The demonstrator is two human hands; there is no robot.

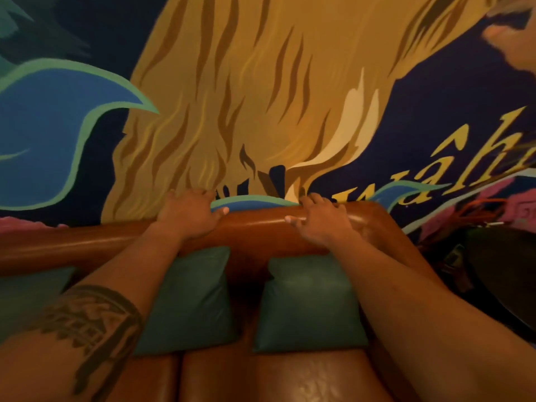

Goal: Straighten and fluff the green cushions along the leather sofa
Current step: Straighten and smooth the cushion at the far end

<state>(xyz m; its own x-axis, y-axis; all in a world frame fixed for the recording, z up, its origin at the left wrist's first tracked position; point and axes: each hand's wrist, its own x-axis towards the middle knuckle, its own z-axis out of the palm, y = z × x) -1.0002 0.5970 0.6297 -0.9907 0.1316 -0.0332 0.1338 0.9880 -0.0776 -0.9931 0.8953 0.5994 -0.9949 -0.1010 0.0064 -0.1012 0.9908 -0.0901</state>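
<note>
Three green cushions lean upright against the back of the brown leather sofa: one in the middle, one to its right, and one at the far left, partly cut off by the frame edge and my forearm. My left hand rests on the sofa's top rail above the middle cushion, fingers curled over the back edge. My right hand lies on the same rail above the right cushion, fingers spread. Neither hand touches a cushion. My forearms cross over the cushions' outer edges.
A painted mural wall rises directly behind the sofa. The sofa's right arm curves forward at the right. A dark rounded object sits beyond it. The brown seat cushions lie below.
</note>
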